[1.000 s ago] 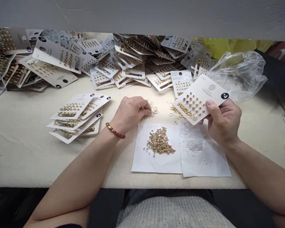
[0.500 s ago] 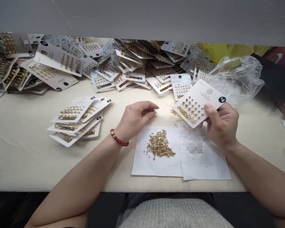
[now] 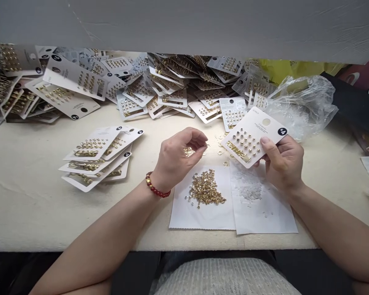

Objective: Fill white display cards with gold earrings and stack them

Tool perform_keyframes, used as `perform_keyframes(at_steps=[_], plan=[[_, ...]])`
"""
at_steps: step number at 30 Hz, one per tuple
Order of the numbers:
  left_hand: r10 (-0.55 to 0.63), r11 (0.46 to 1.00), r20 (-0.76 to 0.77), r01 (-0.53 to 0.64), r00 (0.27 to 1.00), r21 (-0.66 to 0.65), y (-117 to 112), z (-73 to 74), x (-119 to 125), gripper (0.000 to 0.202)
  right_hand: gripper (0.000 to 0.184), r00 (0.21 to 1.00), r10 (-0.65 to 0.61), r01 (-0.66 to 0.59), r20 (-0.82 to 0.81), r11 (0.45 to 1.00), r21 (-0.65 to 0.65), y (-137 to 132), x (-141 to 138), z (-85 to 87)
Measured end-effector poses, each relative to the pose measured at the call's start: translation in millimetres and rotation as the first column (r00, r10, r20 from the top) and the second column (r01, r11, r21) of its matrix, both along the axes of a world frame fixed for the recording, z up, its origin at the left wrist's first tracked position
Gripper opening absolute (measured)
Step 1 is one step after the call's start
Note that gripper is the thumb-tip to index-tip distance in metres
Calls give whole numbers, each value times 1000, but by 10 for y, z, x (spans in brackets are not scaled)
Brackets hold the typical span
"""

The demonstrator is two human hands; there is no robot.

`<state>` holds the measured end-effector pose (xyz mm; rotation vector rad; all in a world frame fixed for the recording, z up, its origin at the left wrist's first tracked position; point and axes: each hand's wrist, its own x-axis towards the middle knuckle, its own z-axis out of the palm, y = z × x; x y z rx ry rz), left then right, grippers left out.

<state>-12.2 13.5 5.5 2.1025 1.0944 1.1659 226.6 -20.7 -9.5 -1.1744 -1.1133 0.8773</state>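
My right hand [image 3: 281, 162] grips a white earring card [image 3: 254, 127] by its right edge, thumb on the front. Rows of small studs and gold pieces near a slot show on the card, which is tilted. My left hand [image 3: 181, 153], a red bead bracelet on its wrist, has thumb and forefinger pinched on a small gold earring [image 3: 207, 144]; its exact shape is hard to see. Loose gold hoops [image 3: 189, 152] lie by the left palm, others between the hands. Below, gold earring backs [image 3: 206, 188] are heaped on white paper [image 3: 203, 219], with clear bits [image 3: 250, 192] on the sheet beside it.
Several filled cards [image 3: 94, 143] overlap in a stack on the left. Along the back lies a long pile of earring cards [image 3: 172, 78], under a grey overhanging panel [image 3: 184, 26]. A clear plastic bag [image 3: 307, 102] sits at the back right, with yellow plastic [image 3: 292, 69] behind.
My left hand has shifted slightly right towards the card, its fingers more arched, and gold hoops now show beside its palm. The card in my right hand has moved a little left and down.
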Motion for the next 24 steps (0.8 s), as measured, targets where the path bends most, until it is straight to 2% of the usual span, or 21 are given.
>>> perform_keyframes(at_steps=[6,12,19,24], plan=[[42,992,-87,-31,995,122,13,-31,5,13,21,1000,9,-9,10,1000,-7,-9,-7,4],[47,965,-173,-1,984,261,28,-46,-4,11,21,1000,10,-9,6,1000,-11,-12,-12,8],[49,955,-180,7,982,297,28,-50,1,11,22,1000,8,-8,0,1000,-16,-12,-7,-9],[37,970,-221,19,975,242,43,-46,-21,12,19,1000,28,-28,9,1000,3,-8,-7,-11]])
